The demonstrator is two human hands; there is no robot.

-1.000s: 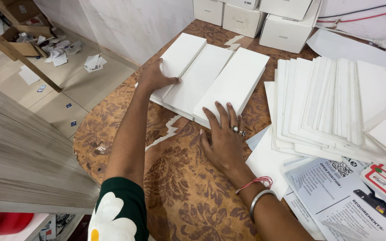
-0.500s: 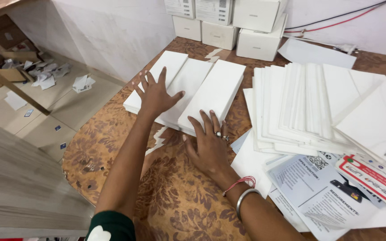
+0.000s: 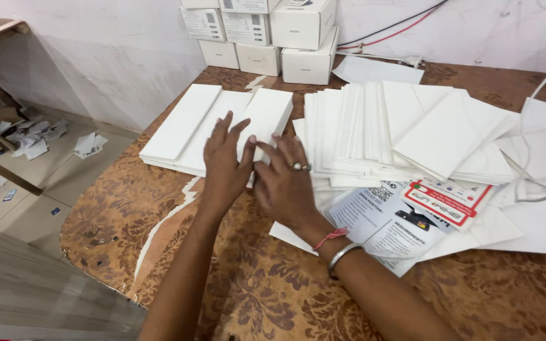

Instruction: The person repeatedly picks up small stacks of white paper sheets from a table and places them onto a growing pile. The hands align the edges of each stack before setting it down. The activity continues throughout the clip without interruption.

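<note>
Brown table [image 3: 254, 297], white boxes [image 3: 273, 31] at back. Left hand [image 3: 225, 165] and right hand [image 3: 285, 183] flat, fingers spread, holding nothing, pressing white cards [image 3: 191, 123].

At the back of the brown patterned table [image 3: 273, 297] I see white cardboard boxes [image 3: 266, 31] stacked against the wall. Red and black cables [image 3: 393, 31] run behind them. On the right lie printed leaflets [image 3: 380, 221] and a red-bordered card [image 3: 440, 202]. Paper scraps [image 3: 33, 139] lie scattered on the tiled floor [image 3: 26, 208].
</note>
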